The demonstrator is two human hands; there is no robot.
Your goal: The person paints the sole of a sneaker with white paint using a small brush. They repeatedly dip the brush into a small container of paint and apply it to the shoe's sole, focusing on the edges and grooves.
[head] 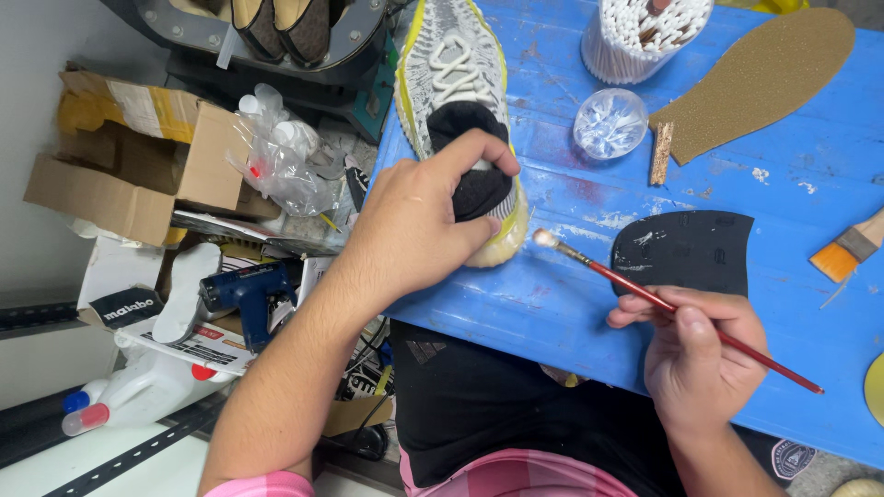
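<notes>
Gripping the heel of a grey knit sneaker (458, 69) with the left hand (419, 221) on the blue workbench (571, 304), pinching a thin red-handled brush (663, 302) in the right hand (704, 354), bristle tip hovering just beside the heel, black sole piece (686, 248) lying nearby.

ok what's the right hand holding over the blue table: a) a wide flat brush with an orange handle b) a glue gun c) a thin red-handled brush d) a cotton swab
c: the right hand grips a thin red-handled brush, its tip near the heel of the sneaker that the left hand holds down.
</notes>
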